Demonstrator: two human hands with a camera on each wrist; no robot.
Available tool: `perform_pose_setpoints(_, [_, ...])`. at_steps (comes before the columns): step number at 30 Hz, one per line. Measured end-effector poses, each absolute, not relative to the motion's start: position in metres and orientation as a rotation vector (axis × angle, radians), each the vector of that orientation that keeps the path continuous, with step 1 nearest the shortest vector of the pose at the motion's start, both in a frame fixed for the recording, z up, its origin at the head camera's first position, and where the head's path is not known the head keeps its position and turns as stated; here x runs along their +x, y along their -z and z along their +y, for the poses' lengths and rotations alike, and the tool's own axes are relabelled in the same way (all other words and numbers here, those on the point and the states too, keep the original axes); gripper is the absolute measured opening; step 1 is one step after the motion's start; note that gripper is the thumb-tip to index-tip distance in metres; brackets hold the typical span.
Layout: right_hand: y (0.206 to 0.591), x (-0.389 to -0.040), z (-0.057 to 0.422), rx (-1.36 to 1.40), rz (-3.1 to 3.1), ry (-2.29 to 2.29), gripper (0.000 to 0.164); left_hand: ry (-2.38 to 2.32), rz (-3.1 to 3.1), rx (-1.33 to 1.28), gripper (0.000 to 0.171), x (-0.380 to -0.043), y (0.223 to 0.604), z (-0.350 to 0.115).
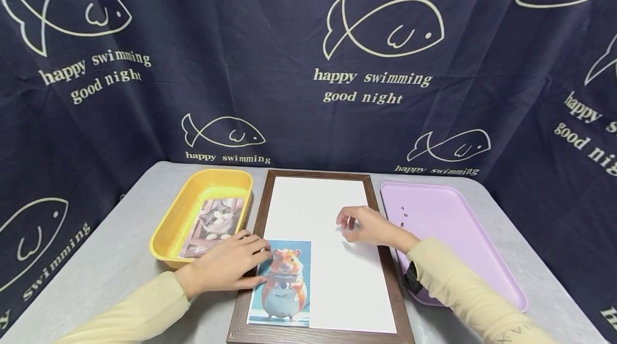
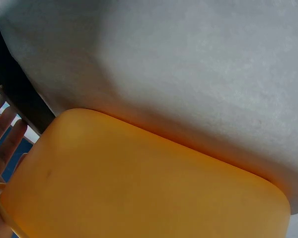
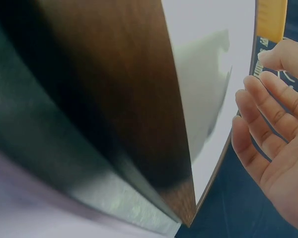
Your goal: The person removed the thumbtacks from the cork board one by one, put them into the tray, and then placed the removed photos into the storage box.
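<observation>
A brown-framed white board [image 1: 347, 279] lies on the table, with a hamster picture [image 1: 284, 293] on a blue ground in its near left corner. My left hand [image 1: 228, 261] rests palm down across the board's left edge, its straight fingers touching the picture's left side; the left wrist view shows those fingers [image 2: 9, 148] partly behind the yellow tray. Over the right part of the white surface is my right hand [image 1: 366, 224], its fingers loosely bent. Nothing shows between the fingers [image 3: 273, 111] in the right wrist view. Whether they touch the board I cannot tell.
Left of the board stands a yellow tray [image 1: 168, 221] holding a cat picture [image 1: 219, 221]. To the right, a lilac tray [image 1: 458, 237] carries a few tiny dark bits [image 1: 403, 215] near its left edge. A dark blue fish-print cloth [image 1: 289, 92] hangs behind the grey table [image 1: 120, 258].
</observation>
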State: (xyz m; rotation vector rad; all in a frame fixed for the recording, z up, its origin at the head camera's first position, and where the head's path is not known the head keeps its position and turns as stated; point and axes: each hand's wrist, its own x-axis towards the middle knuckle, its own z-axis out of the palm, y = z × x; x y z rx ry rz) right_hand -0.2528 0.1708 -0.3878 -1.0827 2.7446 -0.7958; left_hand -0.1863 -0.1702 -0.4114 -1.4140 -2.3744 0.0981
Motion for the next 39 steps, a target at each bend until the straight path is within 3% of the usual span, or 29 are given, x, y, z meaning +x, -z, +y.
perform_pose_setpoints(26, [0.392, -0.244, 0.127, -1.283, 2.685, 0.718, 0.024, -0.096, -2.376, -1.412, 0.039, -0.185, 0.410, -0.169])
perform_pose_setpoints(39, [0.392, -0.243, 0.109, -1.255, 2.654, 0.675, 0.025, -0.110, -2.371, -1.408, 0.040, -0.186, 0.411, -0.170])
